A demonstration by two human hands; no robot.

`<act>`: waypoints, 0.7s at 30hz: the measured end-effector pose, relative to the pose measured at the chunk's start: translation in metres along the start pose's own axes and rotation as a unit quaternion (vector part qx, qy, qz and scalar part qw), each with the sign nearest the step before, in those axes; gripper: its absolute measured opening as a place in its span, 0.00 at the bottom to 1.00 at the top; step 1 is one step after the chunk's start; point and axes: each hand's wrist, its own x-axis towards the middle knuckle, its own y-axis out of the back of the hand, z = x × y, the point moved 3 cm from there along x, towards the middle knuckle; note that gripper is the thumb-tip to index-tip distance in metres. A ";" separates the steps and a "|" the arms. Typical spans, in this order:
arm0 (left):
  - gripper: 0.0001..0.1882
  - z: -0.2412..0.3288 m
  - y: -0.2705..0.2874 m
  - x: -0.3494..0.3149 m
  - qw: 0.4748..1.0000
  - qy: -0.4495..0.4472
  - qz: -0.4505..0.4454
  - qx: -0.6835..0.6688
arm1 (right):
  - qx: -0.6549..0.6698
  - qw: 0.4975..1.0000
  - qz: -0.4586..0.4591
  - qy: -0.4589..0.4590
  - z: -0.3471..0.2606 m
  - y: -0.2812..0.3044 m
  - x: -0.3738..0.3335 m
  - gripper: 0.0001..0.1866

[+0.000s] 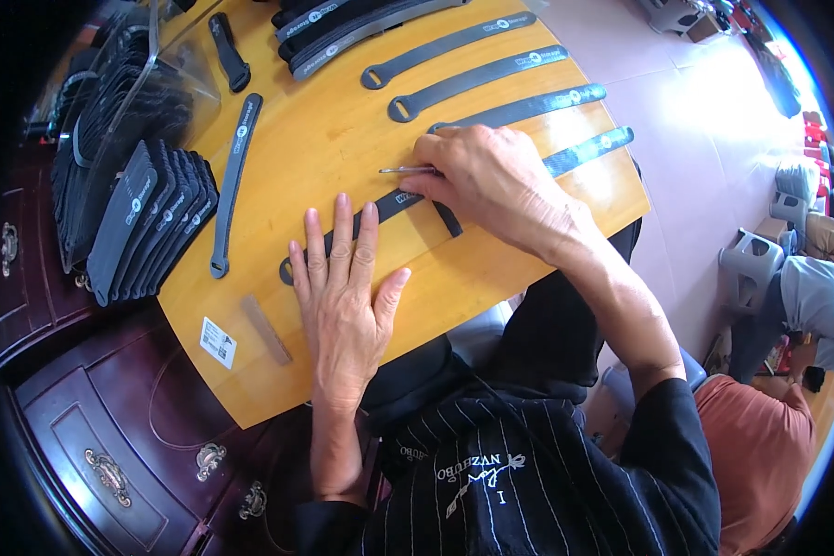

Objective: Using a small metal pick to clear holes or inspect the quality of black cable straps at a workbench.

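My left hand (343, 287) lies flat with fingers spread over a black fabric strap (386, 206), near the strap's slotted end. My right hand (505, 181) is closed around a slim metal tool (404, 170), whose narrow tip points left above the strap; most of the tool is hidden in the fingers. Under the right hand a short dark strip (449, 220) sticks out toward me. Beyond it, a shiny strap end (591, 150) reaches the table's right side. Several similar straps lie farther away, such as a grey strap (482, 82) with a slotted end.
The yellow table (315, 120) also bears a stack of straps (153, 227), a single strap (236, 185), a far bundle (366, 37), a brown strip (267, 329) and a white label (218, 343). Dark wooden drawers (111, 445) stand left. Stools (751, 269) and people are at right.
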 end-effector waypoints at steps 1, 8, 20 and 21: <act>0.33 0.000 0.000 0.000 1.000 0.001 -0.001 0.002 | 0.001 1.000 0.000 0.004 0.000 0.004 0.000 0.15; 0.33 0.001 0.003 -0.001 1.000 0.004 0.004 -0.020 | 0.042 0.993 0.074 -0.078 0.035 0.046 -0.032 0.15; 0.32 0.038 0.014 0.022 0.995 -0.084 0.037 -0.037 | 0.057 0.994 0.064 -0.074 0.044 0.042 -0.076 0.13; 0.32 0.040 0.011 0.025 0.995 -0.085 0.037 -0.035 | 0.053 0.994 0.063 -0.074 0.042 0.044 -0.076 0.11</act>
